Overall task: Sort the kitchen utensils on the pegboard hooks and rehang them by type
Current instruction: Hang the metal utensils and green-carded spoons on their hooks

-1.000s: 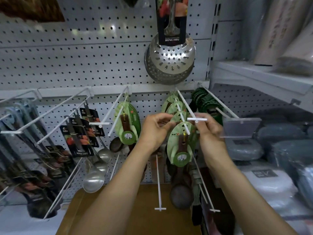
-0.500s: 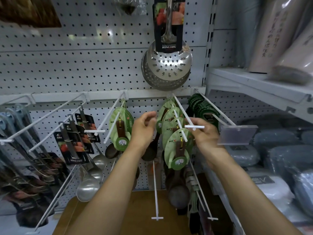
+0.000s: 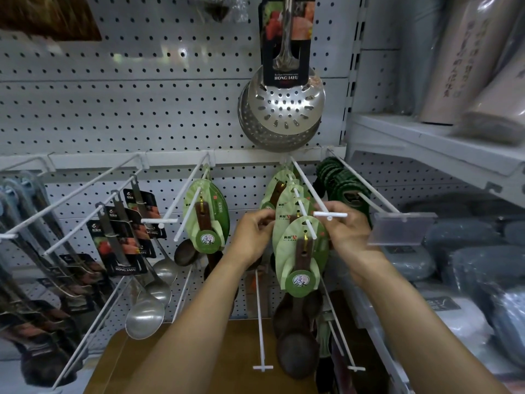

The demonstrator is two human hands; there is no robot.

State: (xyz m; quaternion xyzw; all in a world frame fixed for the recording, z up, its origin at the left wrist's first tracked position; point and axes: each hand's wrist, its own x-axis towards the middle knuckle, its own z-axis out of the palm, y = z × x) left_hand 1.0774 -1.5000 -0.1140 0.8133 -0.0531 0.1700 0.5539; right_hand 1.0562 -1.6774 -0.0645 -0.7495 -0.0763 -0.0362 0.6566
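Both hands at the centre hook (image 3: 305, 191) w/ the green-carded wooden spoons (image 3: 301, 251). Left hand (image 3: 252, 237) fingers pinch the front card's left edge; right hand (image 3: 345, 231) fingers grip its right side near the hook tip. Card's thin, bendy; spoon light, stiff, so hold by the card's top near the hole, I'd say.

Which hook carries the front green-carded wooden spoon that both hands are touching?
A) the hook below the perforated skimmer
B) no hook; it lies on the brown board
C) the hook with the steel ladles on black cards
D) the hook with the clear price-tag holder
A: the spoon card hangs on the white hook running out from under the skimmer, with the left hand and right hand at its sides.
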